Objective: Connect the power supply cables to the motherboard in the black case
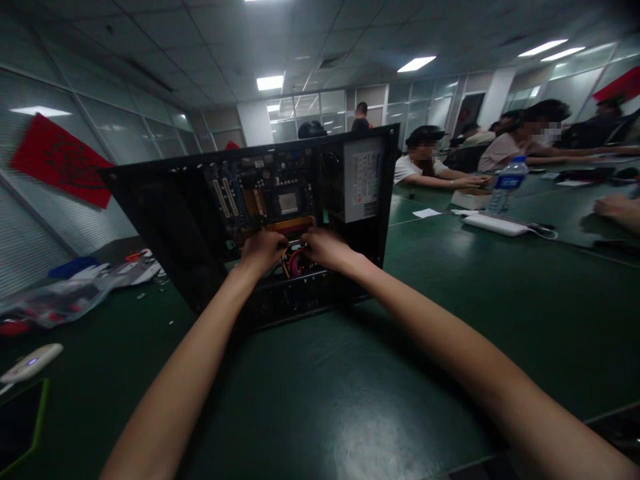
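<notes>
An open black computer case (165,200) stands on the green table with its inside facing me. In it I see a motherboard (270,177) with several slots, and a grey power supply (363,180) at the upper right. Both hands reach into the lower middle of the case. My left hand (265,250) has its fingers curled at the board's lower edge, by an orange-brown memory slot area. My right hand (325,248) is curled a little to the right of it. Between them hangs a bundle of coloured cables (296,261). The fingertips are partly hidden, so what they pinch is unclear.
Plastic bags (60,300) and small parts lie at the left, with a white device (33,363) and a green-edged tablet (23,423) nearer. To the right are a water bottle (507,183), a small box (471,199) and a white power strip (495,225). Co-workers sit beyond.
</notes>
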`<act>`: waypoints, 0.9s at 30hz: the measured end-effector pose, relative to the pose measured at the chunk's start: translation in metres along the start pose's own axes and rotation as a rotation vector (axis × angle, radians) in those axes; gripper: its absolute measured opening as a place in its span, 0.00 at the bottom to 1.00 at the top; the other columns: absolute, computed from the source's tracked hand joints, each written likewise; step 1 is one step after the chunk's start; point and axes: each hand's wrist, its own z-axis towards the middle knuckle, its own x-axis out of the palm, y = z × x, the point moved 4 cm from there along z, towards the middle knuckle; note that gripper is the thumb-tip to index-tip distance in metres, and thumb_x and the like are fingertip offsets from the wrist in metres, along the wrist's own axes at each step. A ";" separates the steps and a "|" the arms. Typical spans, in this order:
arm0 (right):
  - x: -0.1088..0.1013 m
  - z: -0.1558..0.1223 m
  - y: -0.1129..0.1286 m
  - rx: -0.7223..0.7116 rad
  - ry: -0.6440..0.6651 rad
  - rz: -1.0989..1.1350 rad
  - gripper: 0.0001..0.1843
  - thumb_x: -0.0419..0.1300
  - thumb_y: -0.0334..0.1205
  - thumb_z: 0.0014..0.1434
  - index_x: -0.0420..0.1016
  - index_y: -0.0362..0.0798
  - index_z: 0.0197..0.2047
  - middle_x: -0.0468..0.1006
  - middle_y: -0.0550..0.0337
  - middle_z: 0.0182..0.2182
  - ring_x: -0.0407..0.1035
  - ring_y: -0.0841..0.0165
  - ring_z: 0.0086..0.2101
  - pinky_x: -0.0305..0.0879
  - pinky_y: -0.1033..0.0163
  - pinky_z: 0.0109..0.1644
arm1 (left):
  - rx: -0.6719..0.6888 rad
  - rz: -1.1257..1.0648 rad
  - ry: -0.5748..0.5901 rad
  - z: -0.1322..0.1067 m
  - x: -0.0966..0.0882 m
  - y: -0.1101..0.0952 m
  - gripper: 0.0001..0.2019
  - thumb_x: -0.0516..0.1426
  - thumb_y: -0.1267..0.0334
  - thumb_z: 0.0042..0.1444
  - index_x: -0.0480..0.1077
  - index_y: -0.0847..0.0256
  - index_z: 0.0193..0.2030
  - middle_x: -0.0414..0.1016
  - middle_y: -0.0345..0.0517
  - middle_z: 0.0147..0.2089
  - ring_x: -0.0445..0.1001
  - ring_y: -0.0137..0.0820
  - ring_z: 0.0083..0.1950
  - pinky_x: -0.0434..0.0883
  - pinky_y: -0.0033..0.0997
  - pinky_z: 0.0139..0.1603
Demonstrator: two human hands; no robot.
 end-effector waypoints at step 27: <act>-0.002 0.006 0.009 -0.149 0.076 -0.120 0.15 0.54 0.34 0.70 0.79 0.40 0.52 0.76 0.43 0.51 0.74 0.58 0.49 0.65 0.60 0.47 | -0.063 0.180 0.059 0.001 0.000 -0.017 0.17 0.52 0.60 0.64 0.82 0.61 0.46 0.83 0.60 0.47 0.82 0.49 0.49 0.75 0.40 0.45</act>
